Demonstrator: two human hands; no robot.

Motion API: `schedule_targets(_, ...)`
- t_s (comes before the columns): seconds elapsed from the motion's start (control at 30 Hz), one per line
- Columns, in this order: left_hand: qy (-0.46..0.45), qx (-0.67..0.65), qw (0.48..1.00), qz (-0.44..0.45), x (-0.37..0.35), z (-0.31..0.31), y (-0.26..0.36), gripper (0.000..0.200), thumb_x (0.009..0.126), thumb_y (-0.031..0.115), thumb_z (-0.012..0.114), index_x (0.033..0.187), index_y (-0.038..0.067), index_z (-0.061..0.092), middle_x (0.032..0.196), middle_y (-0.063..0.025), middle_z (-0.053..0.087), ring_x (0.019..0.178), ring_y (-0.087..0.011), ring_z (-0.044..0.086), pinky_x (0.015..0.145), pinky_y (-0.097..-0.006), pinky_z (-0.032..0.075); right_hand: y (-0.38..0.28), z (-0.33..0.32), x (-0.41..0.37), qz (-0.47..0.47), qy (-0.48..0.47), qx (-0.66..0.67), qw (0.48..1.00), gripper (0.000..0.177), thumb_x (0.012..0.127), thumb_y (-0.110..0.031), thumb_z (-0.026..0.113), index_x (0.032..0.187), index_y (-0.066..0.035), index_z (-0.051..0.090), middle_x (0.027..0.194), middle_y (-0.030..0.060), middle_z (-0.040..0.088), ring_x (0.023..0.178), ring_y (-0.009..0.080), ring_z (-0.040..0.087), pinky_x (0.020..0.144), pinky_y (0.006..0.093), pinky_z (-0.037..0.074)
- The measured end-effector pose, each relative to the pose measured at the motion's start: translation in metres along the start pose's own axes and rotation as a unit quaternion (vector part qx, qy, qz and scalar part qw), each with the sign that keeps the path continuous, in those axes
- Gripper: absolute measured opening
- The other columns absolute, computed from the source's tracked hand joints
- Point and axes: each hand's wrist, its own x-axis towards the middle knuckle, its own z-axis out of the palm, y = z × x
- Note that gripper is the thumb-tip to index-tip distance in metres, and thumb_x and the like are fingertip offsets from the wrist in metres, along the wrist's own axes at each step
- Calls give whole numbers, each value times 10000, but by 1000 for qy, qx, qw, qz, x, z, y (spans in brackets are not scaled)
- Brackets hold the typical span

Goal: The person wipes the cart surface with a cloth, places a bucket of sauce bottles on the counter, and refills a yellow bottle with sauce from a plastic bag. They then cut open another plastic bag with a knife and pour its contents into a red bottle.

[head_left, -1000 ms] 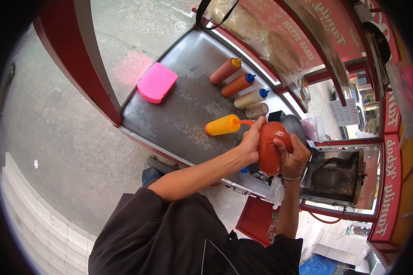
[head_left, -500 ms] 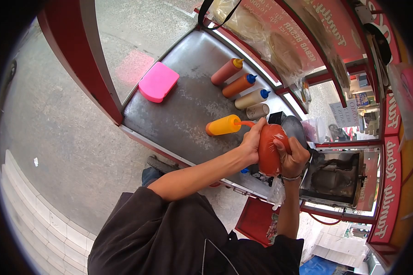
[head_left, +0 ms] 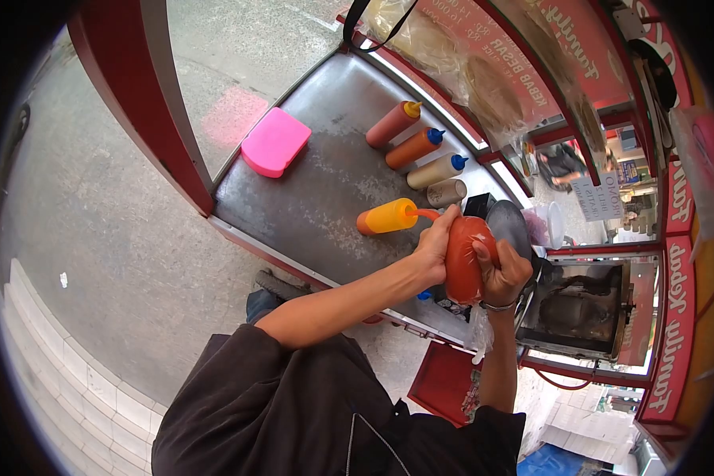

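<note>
A clear plastic bag of orange-red sauce (head_left: 463, 262) is held up between my two hands. My left hand (head_left: 434, 244) is closed around the narrow end of the bag, on its left side. My right hand (head_left: 506, 274) grips the bag's right side, thumb pressed into it. From the narrow end, a strand of sauce runs into the mouth of a yellow squeeze bottle (head_left: 392, 215), which stands uncapped on the metal counter. Orange sauce shows through near its base. The bag's loose plastic tail (head_left: 479, 333) hangs below my right hand.
Three filled squeeze bottles, red with a yellow cap (head_left: 393, 124), orange (head_left: 414, 148) and cream (head_left: 436, 170) with blue caps, line the counter's far side. A beige cup (head_left: 447, 193) stands beside them. A pink box (head_left: 276, 142) lies left. A grill box (head_left: 575, 309) is right.
Both hands keep their hold on the bag, almost unmoved. The orange part at the yellow bottle's base looks slightly larger. A blurred motorbike now shows beyond the cart's frame.
</note>
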Motion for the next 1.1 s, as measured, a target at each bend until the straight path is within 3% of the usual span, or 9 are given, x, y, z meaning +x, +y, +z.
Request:
schedule_targets(0.63, -22, -2, 1000, -11, -5, 4, -2, 401, 892, 437, 555, 987, 49, 592, 901, -84, 637, 771, -208, 631, 759, -371, 551, -8, 2, 2, -20, 46, 2, 999, 394, 865, -200, 711, 609, -18, 472, 499, 97, 355, 380, 226, 350, 390, 332, 265)
schedule_targets(1.1, 40, -2, 999, 11, -1, -3, 1, 329, 908, 374, 553, 997, 57, 553, 886, -82, 624, 759, -205, 625, 740, -370, 554, -5, 15, -4, -2, 47, 14, 999, 372, 856, -170, 715, 598, -20, 493, 493, 102, 370, 371, 234, 363, 394, 341, 277)
